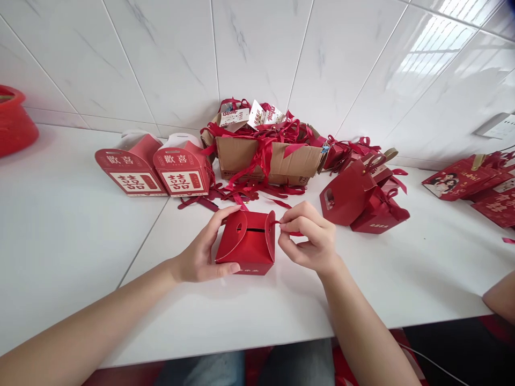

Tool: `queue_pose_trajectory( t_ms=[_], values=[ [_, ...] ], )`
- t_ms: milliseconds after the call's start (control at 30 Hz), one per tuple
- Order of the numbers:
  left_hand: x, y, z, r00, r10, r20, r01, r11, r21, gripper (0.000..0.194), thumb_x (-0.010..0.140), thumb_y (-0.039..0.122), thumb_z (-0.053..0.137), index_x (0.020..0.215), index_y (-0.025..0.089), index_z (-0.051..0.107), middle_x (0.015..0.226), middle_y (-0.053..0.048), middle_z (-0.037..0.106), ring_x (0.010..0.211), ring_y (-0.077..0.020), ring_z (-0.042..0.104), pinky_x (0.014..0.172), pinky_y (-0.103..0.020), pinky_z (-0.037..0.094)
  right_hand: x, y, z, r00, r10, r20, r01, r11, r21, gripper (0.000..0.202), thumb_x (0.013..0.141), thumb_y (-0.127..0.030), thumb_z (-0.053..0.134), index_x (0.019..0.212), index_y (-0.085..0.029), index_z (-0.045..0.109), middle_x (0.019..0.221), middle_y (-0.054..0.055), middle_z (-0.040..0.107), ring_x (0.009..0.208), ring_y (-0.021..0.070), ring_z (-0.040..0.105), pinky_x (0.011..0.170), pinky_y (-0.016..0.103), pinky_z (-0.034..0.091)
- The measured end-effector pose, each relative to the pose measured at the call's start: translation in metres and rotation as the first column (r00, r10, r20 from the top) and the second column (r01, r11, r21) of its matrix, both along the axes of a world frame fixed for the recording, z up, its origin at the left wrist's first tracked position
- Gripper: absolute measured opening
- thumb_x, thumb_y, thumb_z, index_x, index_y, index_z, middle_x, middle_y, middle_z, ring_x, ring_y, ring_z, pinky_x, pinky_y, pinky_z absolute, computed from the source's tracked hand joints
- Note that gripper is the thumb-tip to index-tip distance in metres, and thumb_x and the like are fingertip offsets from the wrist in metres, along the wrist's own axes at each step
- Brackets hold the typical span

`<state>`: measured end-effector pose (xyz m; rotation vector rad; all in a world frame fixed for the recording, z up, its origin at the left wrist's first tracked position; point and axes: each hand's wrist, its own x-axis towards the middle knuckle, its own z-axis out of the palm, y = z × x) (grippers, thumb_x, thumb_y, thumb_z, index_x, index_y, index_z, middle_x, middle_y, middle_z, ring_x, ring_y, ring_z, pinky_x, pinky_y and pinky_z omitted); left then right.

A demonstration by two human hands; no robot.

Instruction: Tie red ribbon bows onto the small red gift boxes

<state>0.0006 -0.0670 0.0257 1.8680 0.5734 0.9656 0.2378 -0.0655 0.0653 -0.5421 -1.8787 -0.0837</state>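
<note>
A small red gift box (251,249) stands on the white table in front of me, its curved side flaps raised and a dark slit showing between the top panels. My left hand (207,249) wraps around its left side, thumb on the front face and fingers behind. To the right of the box, my right hand (308,236) pinches a thin red ribbon (276,222) close to the hole in the right flap. More of that ribbon trails behind the right fingers. Part of a ribbon also shows behind the box, near my left fingertips.
A cardboard box (263,161) heaped with red ribbons and tags sits against the tiled wall. Two red-and-white boxes (181,171) stand left of it. Tied red boxes (362,198) and red bags (462,177) are to the right. Another person's arm (501,297) rests at the right edge.
</note>
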Motion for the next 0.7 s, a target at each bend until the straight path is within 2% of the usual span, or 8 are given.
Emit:
queue_pose_trajectory(
  t_ms=[167, 433, 700],
  values=[
    [0.0008, 0.0001, 0.0002, 1.000, -0.016, 0.007, 0.016, 1.000, 0.006, 0.085, 0.075, 0.028, 0.070, 0.144, 0.033, 0.021, 0.131, -0.012, 0.048, 0.107, -0.0292, 0.059, 0.086, -0.043, 0.055, -0.0009, -0.0006, 0.0000, 1.000, -0.023, -0.019, 0.023, 1.000, 0.001, 0.022, 0.071, -0.002, 0.051, 0.073, -0.023, 0.047, 0.070, 0.000, 0.054, 0.060, 0.0134, 0.050, 0.049, 0.028, 0.044],
    [0.0032, 0.0005, -0.0025, 0.998, -0.040, 0.047, 0.039, 0.999, 0.030, 0.087, 0.073, 0.026, 0.072, 0.145, 0.029, 0.022, 0.127, -0.013, 0.049, 0.102, -0.0269, 0.060, 0.078, -0.038, 0.056, -0.0037, -0.0042, 0.0017, 0.997, 0.069, -0.016, -0.070, 0.996, -0.060, 0.021, 0.074, -0.003, 0.050, 0.081, -0.022, 0.055, 0.075, 0.002, 0.059, 0.066, 0.0149, 0.059, 0.053, 0.029, 0.050],
    [0.0033, 0.0001, -0.0042, 0.999, -0.034, 0.043, 0.032, 0.998, 0.048, 0.087, 0.073, 0.026, 0.072, 0.145, 0.029, 0.023, 0.126, -0.013, 0.050, 0.101, -0.0260, 0.060, 0.080, -0.038, 0.055, -0.0027, -0.0042, 0.0007, 0.993, 0.117, -0.026, -0.119, 0.982, -0.144, 0.023, 0.072, -0.003, 0.048, 0.083, -0.019, 0.059, 0.080, 0.007, 0.063, 0.073, 0.0173, 0.063, 0.056, 0.030, 0.052]
  ],
)
